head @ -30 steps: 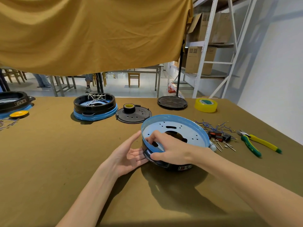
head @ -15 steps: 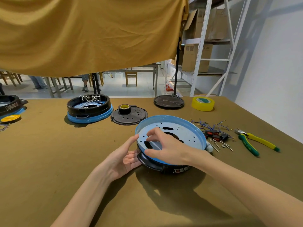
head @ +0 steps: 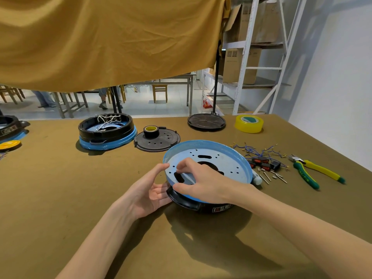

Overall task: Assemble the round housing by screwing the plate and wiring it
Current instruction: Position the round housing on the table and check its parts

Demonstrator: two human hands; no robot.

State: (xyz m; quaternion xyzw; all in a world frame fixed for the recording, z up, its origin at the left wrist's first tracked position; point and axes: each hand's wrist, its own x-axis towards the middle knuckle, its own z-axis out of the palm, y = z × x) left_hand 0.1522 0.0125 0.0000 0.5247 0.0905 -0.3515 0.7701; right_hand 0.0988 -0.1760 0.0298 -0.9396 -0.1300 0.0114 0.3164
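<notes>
head view: right hand (head: 203,184) grips the round housing (head: 209,170) rim, seemingly pinching; left hand (head: 150,190) spread, cupping its side.

Round black housing (head: 198,205) with blue rim being tilted up off the counter (head: 60,198), pale perforated plate (head: 219,164) being seated inside it, central cutout and slots showing

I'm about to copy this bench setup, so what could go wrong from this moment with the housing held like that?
1. The round housing looks tilted, propped by the left hand and right hand; it could slip if either lets go.
2. The loose screws and blue wires lie right beside the housing; setting it down could scatter them.
3. The pliers lie near the table edge and could get knocked off.
</notes>
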